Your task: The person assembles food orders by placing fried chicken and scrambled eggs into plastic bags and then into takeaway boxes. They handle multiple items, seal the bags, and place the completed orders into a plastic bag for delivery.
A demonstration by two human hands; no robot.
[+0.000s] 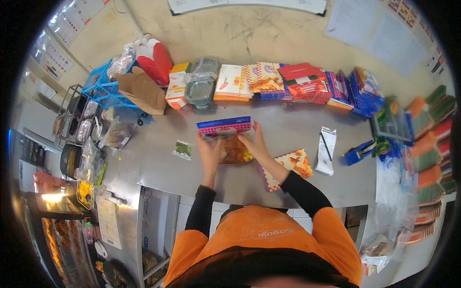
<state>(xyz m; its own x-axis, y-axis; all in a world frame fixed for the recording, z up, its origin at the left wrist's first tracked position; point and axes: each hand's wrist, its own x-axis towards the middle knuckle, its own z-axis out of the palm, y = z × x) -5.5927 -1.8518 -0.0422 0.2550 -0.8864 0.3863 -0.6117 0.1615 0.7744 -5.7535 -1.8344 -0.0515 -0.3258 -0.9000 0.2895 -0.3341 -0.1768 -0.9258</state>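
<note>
Over the steel table, a printed cardboard food box (224, 126) is between my two hands. Its far panel is blue and pink with dots; the nearer part shows brown and yellow, and I cannot tell whether that is print or food. My left hand (209, 154) grips the box's left side, thumb toward the middle. On the right side, my right hand (258, 145) holds it with the thumb inward and fingers along the edge. A small clear sachet with green contents (183, 149) lies left of my left hand. Beneath my right forearm rests another printed carton (288, 168), lying flat.
A paper slip (325, 151) with a dark pen lies at right, near a blue tape dispenser (359, 153). Along the wall stand stacked flat cartons (234, 82), clear plastic containers (199, 91), an open brown box (141, 90) and a blue crate (103, 85). Plastic bags (119, 133) sit left.
</note>
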